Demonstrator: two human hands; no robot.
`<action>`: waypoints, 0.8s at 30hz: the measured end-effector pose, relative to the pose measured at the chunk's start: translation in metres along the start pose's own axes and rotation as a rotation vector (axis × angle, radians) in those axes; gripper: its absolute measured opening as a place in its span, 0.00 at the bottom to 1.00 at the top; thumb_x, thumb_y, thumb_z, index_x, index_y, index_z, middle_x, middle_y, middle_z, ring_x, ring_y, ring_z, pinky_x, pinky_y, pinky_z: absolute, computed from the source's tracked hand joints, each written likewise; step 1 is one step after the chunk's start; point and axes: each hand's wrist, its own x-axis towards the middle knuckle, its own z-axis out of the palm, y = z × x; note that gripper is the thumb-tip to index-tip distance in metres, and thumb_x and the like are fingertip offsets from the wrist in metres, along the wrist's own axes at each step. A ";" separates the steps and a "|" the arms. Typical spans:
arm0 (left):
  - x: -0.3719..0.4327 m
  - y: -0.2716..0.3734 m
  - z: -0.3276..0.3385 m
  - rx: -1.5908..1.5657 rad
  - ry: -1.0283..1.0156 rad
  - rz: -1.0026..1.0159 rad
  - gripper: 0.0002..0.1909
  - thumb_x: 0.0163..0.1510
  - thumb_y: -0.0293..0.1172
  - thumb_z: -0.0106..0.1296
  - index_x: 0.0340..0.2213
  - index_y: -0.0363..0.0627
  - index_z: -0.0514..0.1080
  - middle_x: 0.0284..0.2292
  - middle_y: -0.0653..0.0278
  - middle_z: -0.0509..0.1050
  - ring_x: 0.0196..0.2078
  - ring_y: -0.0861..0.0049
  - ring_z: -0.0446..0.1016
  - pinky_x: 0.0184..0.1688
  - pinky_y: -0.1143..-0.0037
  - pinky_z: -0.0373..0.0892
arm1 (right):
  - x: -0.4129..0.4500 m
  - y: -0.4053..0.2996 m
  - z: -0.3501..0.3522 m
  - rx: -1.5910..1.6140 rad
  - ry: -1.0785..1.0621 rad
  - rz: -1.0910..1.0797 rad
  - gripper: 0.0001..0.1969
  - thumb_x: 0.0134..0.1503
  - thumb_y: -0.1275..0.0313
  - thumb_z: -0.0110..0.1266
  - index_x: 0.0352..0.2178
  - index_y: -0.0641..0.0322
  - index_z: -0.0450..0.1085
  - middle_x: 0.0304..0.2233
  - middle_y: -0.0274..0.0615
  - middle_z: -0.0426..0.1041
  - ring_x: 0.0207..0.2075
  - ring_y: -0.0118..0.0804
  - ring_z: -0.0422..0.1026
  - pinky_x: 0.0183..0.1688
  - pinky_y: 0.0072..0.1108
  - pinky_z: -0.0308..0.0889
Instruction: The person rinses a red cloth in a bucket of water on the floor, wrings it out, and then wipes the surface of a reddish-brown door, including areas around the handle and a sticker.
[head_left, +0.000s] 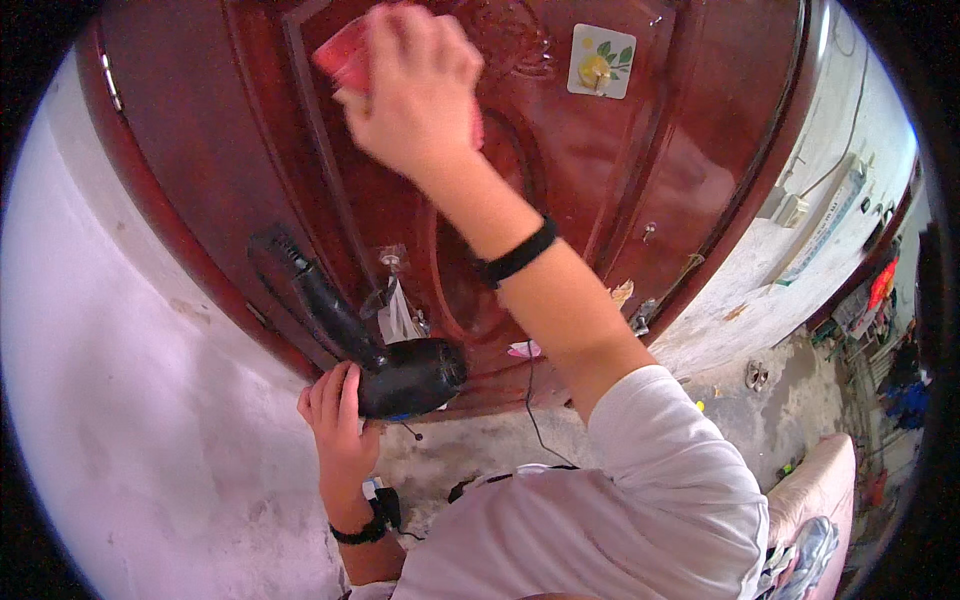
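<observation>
My right hand (420, 82) is raised against the dark red wooden door (480, 285) and slightly blurred. It grips a red-pink cloth (346, 56), whose edges show on both sides of my palm. Lower down on the left, my left hand (337, 416) holds a black hair dryer (412, 375) by the rear of its barrel. The dryer's handle points up and to the left, with its cord (259, 255) looping from the end. My palm and thumb are partly hidden behind the barrel.
A lemon-printed sticker hook (601, 61) is fixed on the door's upper right. Another clear hook (390, 259) bears white strips behind the dryer. A door handle (643, 315) juts out at right. Pale walls (172, 420) flank the door; a padded seat (817, 480) stands lower right.
</observation>
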 end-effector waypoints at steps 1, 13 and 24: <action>-0.004 -0.002 0.000 0.021 -0.001 -0.029 0.41 0.43 0.23 0.62 0.62 0.39 0.67 0.59 0.49 0.71 0.61 0.50 0.68 0.66 0.53 0.55 | -0.003 -0.009 0.012 0.036 -0.023 -0.064 0.43 0.47 0.55 0.71 0.63 0.58 0.66 0.62 0.47 0.62 0.65 0.55 0.58 0.63 0.47 0.56; 0.007 0.003 -0.007 0.058 -0.019 -0.008 0.43 0.42 0.24 0.64 0.63 0.39 0.67 0.59 0.49 0.71 0.61 0.50 0.68 0.66 0.53 0.55 | 0.084 0.082 -0.054 -0.038 -0.118 -0.218 0.32 0.54 0.63 0.69 0.59 0.59 0.70 0.61 0.44 0.67 0.61 0.56 0.65 0.61 0.44 0.64; -0.003 0.029 -0.005 0.059 0.051 -0.057 0.41 0.44 0.25 0.64 0.62 0.41 0.67 0.59 0.49 0.72 0.60 0.47 0.69 0.65 0.51 0.55 | 0.117 0.125 -0.079 -0.142 0.101 -0.135 0.35 0.58 0.59 0.63 0.64 0.60 0.64 0.62 0.53 0.63 0.65 0.58 0.59 0.66 0.48 0.55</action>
